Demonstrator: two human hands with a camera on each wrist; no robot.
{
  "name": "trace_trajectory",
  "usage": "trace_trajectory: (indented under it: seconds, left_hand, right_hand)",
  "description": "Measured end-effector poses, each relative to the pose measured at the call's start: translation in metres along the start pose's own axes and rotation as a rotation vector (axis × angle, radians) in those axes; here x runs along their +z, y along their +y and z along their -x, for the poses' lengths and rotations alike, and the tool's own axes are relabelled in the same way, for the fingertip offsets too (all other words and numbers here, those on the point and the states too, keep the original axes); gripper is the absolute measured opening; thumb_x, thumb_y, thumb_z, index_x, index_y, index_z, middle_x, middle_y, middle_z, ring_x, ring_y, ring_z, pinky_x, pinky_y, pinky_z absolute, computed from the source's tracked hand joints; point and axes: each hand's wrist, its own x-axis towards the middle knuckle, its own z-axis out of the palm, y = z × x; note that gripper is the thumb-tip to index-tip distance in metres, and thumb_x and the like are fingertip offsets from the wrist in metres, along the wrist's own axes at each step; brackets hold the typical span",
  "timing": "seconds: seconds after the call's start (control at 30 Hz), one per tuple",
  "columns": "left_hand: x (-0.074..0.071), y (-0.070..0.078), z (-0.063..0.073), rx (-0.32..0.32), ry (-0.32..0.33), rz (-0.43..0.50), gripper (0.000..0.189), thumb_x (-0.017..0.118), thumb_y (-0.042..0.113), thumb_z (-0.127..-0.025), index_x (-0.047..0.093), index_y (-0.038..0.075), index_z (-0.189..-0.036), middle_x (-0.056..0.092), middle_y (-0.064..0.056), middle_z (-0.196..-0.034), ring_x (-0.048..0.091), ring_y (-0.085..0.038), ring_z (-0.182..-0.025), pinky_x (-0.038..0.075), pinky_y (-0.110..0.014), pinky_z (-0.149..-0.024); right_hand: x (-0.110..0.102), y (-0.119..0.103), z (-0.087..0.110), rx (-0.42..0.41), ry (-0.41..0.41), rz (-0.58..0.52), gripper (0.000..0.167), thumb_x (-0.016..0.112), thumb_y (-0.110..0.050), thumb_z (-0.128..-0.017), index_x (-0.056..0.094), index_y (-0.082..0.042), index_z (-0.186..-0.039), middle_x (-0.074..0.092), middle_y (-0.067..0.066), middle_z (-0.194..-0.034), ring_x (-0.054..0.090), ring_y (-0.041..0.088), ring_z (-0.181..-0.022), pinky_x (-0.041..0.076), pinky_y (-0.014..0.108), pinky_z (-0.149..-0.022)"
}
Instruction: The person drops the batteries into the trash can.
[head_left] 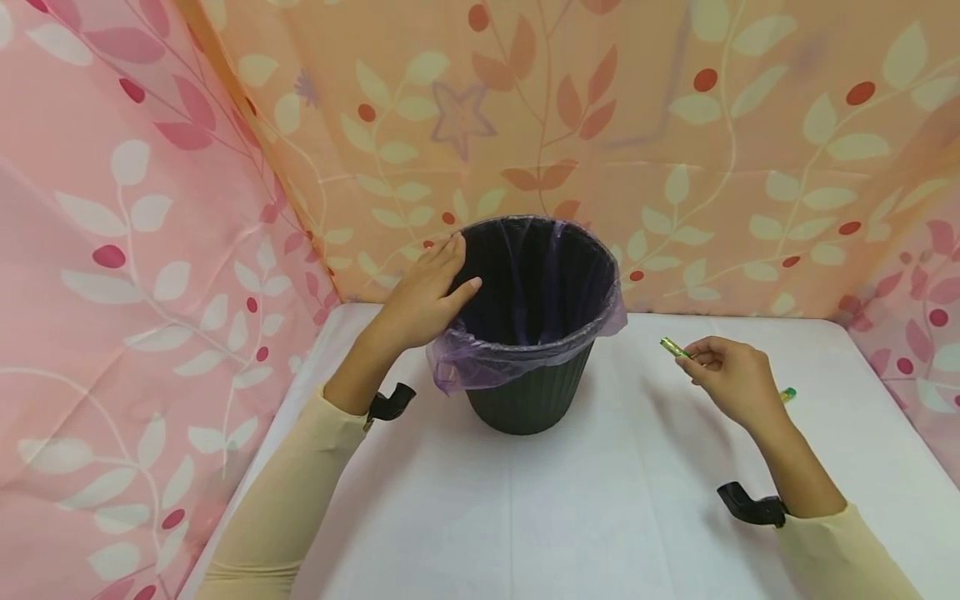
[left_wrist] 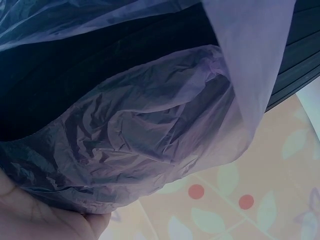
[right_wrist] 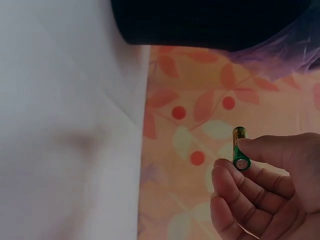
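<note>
A dark green waste bin (head_left: 528,400) stands upright on the table, lined with a thin purple plastic bag (head_left: 480,367) folded out over its rim. On the bin's left rim rests my left hand (head_left: 423,296), fingers fairly straight and thumb reaching over the opening. The left wrist view has its palm against the crinkled bag (left_wrist: 150,125); the fingertips are out of sight there. To the right of the bin, my right hand (head_left: 727,375) pinches a small green and gold battery (right_wrist: 240,150) between thumb and fingers, above the table and apart from the bin.
A second green and gold battery (head_left: 787,394) lies on the white-covered table (head_left: 600,517), partly behind my right wrist. Leaf-patterned cloth walls, an orange back one (head_left: 645,167) and pink ones at the sides, surround the table. Both wrists carry black camera mounts (head_left: 750,504).
</note>
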Motion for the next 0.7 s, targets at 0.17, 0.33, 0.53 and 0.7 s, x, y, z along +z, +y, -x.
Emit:
trace_trajectory:
  seconds: [0.17, 0.33, 0.53, 0.7]
  left_hand:
    - [0.000, -0.001, 0.000, 0.003, 0.005, -0.006, 0.071, 0.039, 0.043, -0.108, 0.018, -0.001, -0.159, 0.012, -0.013, -0.169, 0.003, -0.024, -0.157, 0.004, -0.042, -0.126]
    - [0.001, -0.001, 0.000, -0.005, 0.006, -0.004, 0.070, 0.039, 0.043, -0.108, 0.018, 0.000, -0.160, 0.012, -0.012, -0.169, 0.003, -0.023, -0.157, 0.005, -0.042, -0.126]
    - [0.001, -0.002, 0.000, -0.012, 0.005, 0.000, 0.071, 0.039, 0.044, -0.108, 0.016, 0.001, -0.160, 0.011, -0.011, -0.169, 0.001, -0.022, -0.157, 0.003, -0.040, -0.126]
    - [0.003, -0.003, -0.001, -0.004, 0.009, -0.001, 0.071, 0.039, 0.043, -0.108, 0.017, 0.000, -0.160, 0.011, -0.012, -0.169, 0.002, -0.022, -0.157, 0.003, -0.040, -0.126]
  right_hand:
    - [-0.006, -0.017, -0.002, -0.024, 0.038, -0.010, 0.018, 0.075, -0.021, -0.093, 0.074, -0.003, -0.098, 0.074, 0.006, -0.077, 0.064, 0.001, -0.061, 0.045, 0.017, -0.055]
    - [-0.011, -0.033, -0.002, -0.055, 0.080, -0.017, 0.015, 0.076, -0.019, -0.092, 0.074, -0.004, -0.096, 0.073, 0.006, -0.075, 0.062, 0.000, -0.060, 0.044, 0.017, -0.053]
    - [-0.017, -0.051, -0.004, -0.102, 0.125, -0.024, 0.013, 0.078, -0.016, -0.090, 0.075, -0.004, -0.094, 0.074, 0.007, -0.077, 0.059, -0.008, -0.062, 0.045, 0.011, -0.054]
    - [-0.024, -0.067, -0.004, -0.129, 0.150, -0.049, 0.015, 0.079, -0.014, -0.088, 0.076, -0.003, -0.098, 0.075, 0.010, -0.082, 0.059, -0.013, -0.064, 0.046, 0.009, -0.056]
